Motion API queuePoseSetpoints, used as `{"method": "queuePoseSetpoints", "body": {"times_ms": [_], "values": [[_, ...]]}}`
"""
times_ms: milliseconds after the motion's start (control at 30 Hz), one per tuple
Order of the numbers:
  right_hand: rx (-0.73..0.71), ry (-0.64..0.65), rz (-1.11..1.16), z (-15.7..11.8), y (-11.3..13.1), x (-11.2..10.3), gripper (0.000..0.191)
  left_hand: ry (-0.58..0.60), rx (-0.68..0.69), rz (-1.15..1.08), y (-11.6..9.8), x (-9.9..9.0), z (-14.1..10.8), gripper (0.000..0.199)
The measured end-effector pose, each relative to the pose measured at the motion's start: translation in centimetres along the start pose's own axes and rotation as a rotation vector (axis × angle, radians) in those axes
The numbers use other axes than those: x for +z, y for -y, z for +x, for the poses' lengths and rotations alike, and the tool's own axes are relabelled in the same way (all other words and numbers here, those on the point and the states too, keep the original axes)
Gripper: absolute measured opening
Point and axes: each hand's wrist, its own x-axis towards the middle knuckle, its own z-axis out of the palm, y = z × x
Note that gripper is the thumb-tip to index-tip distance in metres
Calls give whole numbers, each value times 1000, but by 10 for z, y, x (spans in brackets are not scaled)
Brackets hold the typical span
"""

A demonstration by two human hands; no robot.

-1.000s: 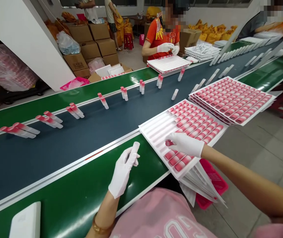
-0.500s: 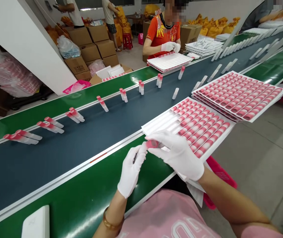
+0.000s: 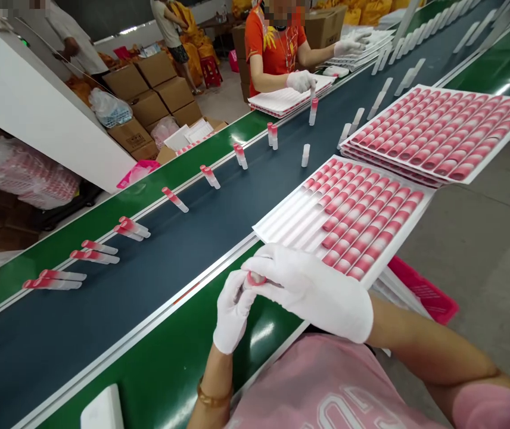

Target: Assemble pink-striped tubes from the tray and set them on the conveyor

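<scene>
Pink-rimmed tube [image 3: 256, 279]: between my two gloved hands, above the green table [image 3: 170, 363], just off the near left corner of the white tray [image 3: 277, 231].
Round end: pink ring around a paler middle, turned toward me.
Long axis: mostly covered by my fingers; its exact slope I cannot tell.
Left hand [image 3: 233, 307]: curled, fingers together and clamped on the tube's left side.
Right hand [image 3: 297, 283]: reaching across from the right, thumb and fingers closed around the pink rim.
Tray tubes [image 3: 357, 217]: pink and white, lying in parallel rows; pale grooves show at the left.
Tray stack [image 3: 442, 134]: beyond and right, its top tray filled with rows of similar tubes.
Blue belt [image 3: 170, 256]: runs diagonally, carrying pink-ended tubes [image 3: 175, 199] with their pink ends toward the far edge.
Shirt lettering [image 3: 347, 411]: large white-outlined characters on pink, cut off below; the word is unreadable.
Carton print [image 3: 136, 140]: small dark marks, too small to read.
Co-worker [image 3: 277, 56]: orange shirt, white gloves, across the belt.
</scene>
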Motion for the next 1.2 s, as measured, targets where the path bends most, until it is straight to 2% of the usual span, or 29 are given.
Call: {"method": "queuePoseSetpoints", "body": {"times_ms": [100, 267, 367, 433, 533, 600, 767, 867, 1067, 1200], "values": [[63, 2, 3, -1, 2, 1, 19, 5, 23, 15, -2, 0, 0, 39], [171, -102, -60, -5, 5, 10, 27, 18, 76, 65, -8, 1, 0, 37], [270, -96, -22, -6, 4, 10, 28, 29, 85, 60, -8, 1, -3, 42], [245, -49, 19, -5, 2, 5, 23, 52, 50, 9, -7, 0, -5, 40], [116, 82, 143, -4, -3, -4, 17, 75, -29, -84, -6, 1, -6, 40], [111, 101, 193, -3, -7, -5, 10, 64, -45, -116, -7, 3, -6, 41], [247, -93, 104, -6, -9, 8, 10, 13, -36, -138, -13, 13, -5, 25], [270, -148, 130, -8, -7, 12, 23, -7, -18, -145, -13, 17, -5, 19], [305, -195, 66, -7, -5, 19, 31, -34, -47, -163, -12, 19, -5, 12], [368, -150, 86, -5, -8, 19, 35, -26, -126, -209, -17, 20, 0, 15]]}}
